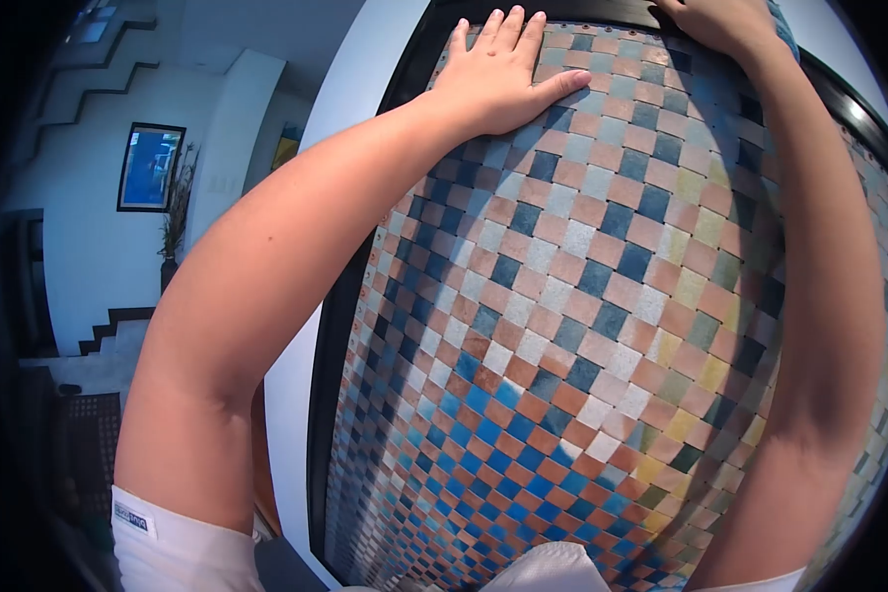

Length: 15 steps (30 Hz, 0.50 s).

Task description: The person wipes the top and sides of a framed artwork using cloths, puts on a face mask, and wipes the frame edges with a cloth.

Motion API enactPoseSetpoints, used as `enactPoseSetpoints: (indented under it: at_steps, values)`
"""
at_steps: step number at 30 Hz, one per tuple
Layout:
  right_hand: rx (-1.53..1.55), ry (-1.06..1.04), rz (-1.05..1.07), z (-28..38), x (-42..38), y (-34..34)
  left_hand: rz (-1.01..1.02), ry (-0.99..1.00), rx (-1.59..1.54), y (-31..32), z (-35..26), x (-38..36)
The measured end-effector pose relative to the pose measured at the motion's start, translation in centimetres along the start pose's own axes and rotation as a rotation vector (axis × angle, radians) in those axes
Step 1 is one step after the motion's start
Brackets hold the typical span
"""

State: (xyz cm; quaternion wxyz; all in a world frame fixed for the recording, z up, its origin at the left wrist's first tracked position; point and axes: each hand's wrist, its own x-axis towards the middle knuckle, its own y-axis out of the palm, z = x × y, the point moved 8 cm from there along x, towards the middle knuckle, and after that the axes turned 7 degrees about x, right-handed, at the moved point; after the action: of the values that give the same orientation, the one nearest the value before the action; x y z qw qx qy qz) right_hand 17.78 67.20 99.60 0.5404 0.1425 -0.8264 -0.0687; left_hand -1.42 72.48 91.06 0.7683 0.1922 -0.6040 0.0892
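Head view: I see left hand (498,74) flat, fingers spread, palm pressed on woven panel (582,326) near its top edge. Right hand (715,22) at upper black frame (350,296), partly cropped; grip state: cannot tell. Panel stands upright against wall. Risk, my judgement: flat palm gives no hold, so panel may tip or slide.

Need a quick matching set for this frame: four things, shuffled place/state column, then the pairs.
1. left hand
2. right hand
3. woven panel
4. framed picture

A. on the white wall, far left
B. at the top edge of the frame, partly cut off from view
C. flat, fingers spread on the weave
D. checkered blue, orange and grey, in a black frame

Pairs: 1-C, 2-B, 3-D, 4-A
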Motion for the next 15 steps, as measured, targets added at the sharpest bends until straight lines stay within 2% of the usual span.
enactPoseSetpoints:
  at_steps: [6,9,12,13,15]
  values:
    - [0.007,0.009,0.050,2.1,1.5,1.3,0.004,-0.025,0.015,0.6,2.0,-0.6]
    - [0.022,-0.017,-0.018,3.6,0.5,0.3,-0.006,-0.067,0.009,0.7,3.8,-1.5]
    - [0.042,0.017,0.127,3.3,2.0,1.3,-0.013,-0.081,0.032,1.5,5.9,-1.9]
    - [0.014,-0.004,0.019,4.2,0.7,0.0,-0.010,-0.080,0.043,1.7,6.5,-2.0]
    - [0.006,0.009,0.062,4.7,1.0,0.1,-0.012,-0.074,0.060,2.3,7.4,-2.3]
